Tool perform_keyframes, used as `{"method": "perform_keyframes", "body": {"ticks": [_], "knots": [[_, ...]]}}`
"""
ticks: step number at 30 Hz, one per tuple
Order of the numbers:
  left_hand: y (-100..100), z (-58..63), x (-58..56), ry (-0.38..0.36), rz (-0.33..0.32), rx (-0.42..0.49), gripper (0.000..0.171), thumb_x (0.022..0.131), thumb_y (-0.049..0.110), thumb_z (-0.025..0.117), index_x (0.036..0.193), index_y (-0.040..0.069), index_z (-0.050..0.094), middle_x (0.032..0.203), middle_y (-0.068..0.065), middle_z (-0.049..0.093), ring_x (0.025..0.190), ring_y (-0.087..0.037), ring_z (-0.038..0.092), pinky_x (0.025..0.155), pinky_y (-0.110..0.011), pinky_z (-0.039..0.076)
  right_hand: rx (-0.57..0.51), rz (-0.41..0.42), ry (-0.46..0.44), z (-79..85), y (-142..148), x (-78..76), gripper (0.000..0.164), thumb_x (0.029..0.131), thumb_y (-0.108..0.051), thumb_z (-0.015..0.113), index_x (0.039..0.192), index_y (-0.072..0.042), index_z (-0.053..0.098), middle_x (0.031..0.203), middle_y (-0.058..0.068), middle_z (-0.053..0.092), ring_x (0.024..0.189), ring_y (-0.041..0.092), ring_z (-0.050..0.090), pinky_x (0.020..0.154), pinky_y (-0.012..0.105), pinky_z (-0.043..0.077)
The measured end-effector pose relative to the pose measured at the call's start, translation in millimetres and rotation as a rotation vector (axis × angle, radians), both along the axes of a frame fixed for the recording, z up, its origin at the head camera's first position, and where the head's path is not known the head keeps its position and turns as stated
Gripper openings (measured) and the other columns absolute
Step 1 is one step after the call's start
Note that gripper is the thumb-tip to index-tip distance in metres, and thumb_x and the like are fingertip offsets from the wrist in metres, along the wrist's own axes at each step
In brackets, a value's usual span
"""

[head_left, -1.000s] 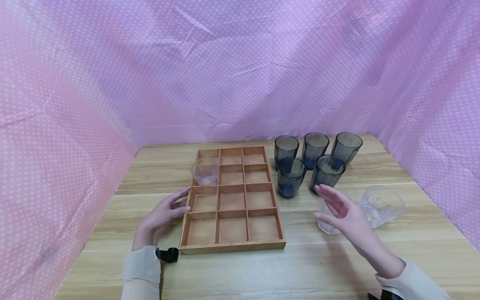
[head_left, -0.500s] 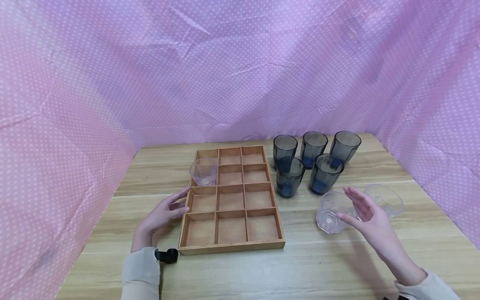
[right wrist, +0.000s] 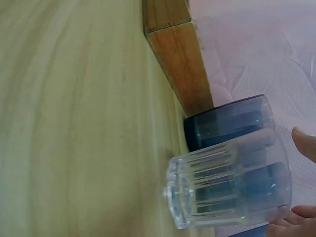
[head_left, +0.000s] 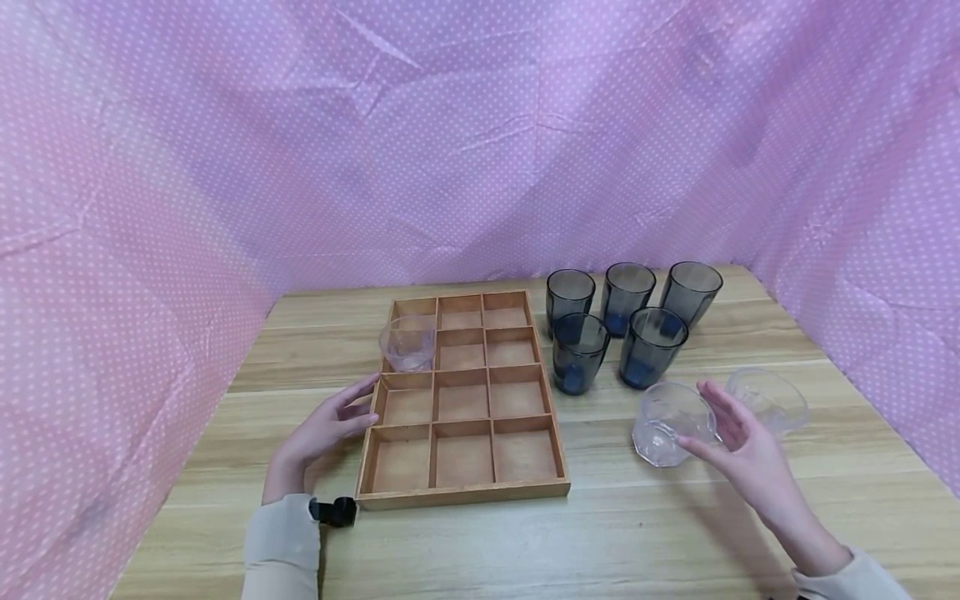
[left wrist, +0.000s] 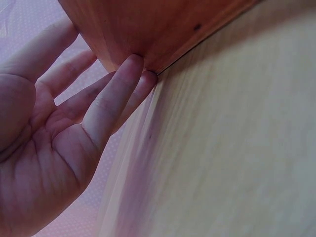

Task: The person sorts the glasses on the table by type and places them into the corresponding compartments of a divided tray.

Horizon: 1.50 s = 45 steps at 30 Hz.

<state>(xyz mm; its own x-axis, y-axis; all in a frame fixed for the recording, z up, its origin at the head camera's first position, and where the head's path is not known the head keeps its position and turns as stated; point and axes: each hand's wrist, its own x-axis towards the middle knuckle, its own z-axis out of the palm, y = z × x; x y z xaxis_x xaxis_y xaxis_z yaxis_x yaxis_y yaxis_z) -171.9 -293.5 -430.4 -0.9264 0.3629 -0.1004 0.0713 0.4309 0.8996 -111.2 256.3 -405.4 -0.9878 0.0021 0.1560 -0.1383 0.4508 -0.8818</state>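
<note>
A wooden tray [head_left: 465, 502] divided into compartments lies in the middle of the table. My left hand [head_left: 330, 429] rests at its left side, extended fingers touching the outer wall; in the left wrist view the fingertips [left wrist: 133, 61] meet the wood low down. At the right, my right hand [head_left: 750, 462] is beside a clear glass [head_left: 660, 433] that stands upright on the table. The thumb overlaps the glass in the head view, but the right wrist view shows a gap between thumb [right wrist: 307, 145] and rim, with other fingertips close at the rim.
Another clear glass [head_left: 772, 404] stands behind my right hand, partly hidden. One more clear glass [head_left: 408, 346] sits in a left compartment of the tray, second row from the back. Several smoky dark glasses [head_left: 577, 358] stand right of the tray. A pink dotted cloth [head_left: 480, 167] encloses the table.
My right hand has moved right, away from the front of the near clear glass, then slightly back toward its right side. The left hand and tray have stayed put.
</note>
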Motion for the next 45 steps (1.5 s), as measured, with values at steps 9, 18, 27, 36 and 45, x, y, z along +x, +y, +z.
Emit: {"method": "perform_keyframes", "body": {"ticks": [9, 18, 27, 36, 45], "knots": [[-0.5, -0.1, 0.6, -0.013, -0.005, 0.009, 0.069, 0.096, 0.02, 0.06, 0.154, 0.012, 0.024, 0.156, -0.027, 0.024, 0.135, -0.049, 0.039, 0.102, -0.036, 0.049, 0.004, 0.01, -0.063, -9.9, -3.4, 1.4, 0.088, 0.082, -0.001, 0.074, 0.151, 0.006, 0.02, 0.151, 0.032, 0.029, 0.126, -0.022, 0.03, 0.101, -0.002, 0.028], [-0.6, -0.4, 1.1, -0.01, 0.001, -0.004, 0.069, 0.096, 0.02, 0.06, 0.154, 0.012, 0.025, 0.156, -0.027, 0.024, 0.134, -0.049, 0.04, 0.102, -0.038, 0.049, 0.069, -0.055, -0.088, -10.7, -6.0, 0.0, 0.081, 0.08, -0.01, 0.078, 0.146, 0.003, 0.032, 0.144, 0.014, 0.048, 0.108, -0.029, 0.034, 0.09, -0.005, 0.032], [0.2, -1.0, -0.4, -0.011, -0.012, 0.008, 0.068, 0.097, 0.019, 0.059, 0.154, 0.01, 0.024, 0.156, -0.029, 0.024, 0.135, -0.05, 0.039, 0.103, -0.037, 0.048, 0.023, -0.064, -0.069, -4.8, -8.5, -0.1, 0.078, 0.077, -0.007, 0.08, 0.142, 0.005, 0.037, 0.117, -0.036, 0.046, 0.106, -0.03, 0.039, 0.089, -0.005, 0.035], [-0.4, 0.0, 0.1, -0.019, -0.011, 0.014, 0.069, 0.097, 0.019, 0.059, 0.155, 0.011, 0.023, 0.157, -0.028, 0.023, 0.135, -0.05, 0.038, 0.104, -0.042, 0.047, -0.006, -0.022, -0.038, 8.9, -21.4, -1.2, 0.078, 0.076, -0.005, 0.081, 0.14, 0.006, 0.039, 0.115, -0.039, 0.048, 0.107, -0.028, 0.042, 0.088, -0.005, 0.035], [-0.6, 0.6, -0.4, -0.015, 0.001, 0.002, 0.069, 0.096, 0.021, 0.06, 0.155, 0.013, 0.024, 0.157, -0.027, 0.023, 0.135, -0.049, 0.039, 0.105, -0.047, 0.046, -0.026, 0.053, -0.013, 24.2, -44.9, -5.3, 0.075, 0.075, -0.005, 0.082, 0.138, 0.004, 0.043, 0.125, -0.022, 0.056, 0.109, -0.025, 0.045, 0.09, -0.003, 0.037]]}}
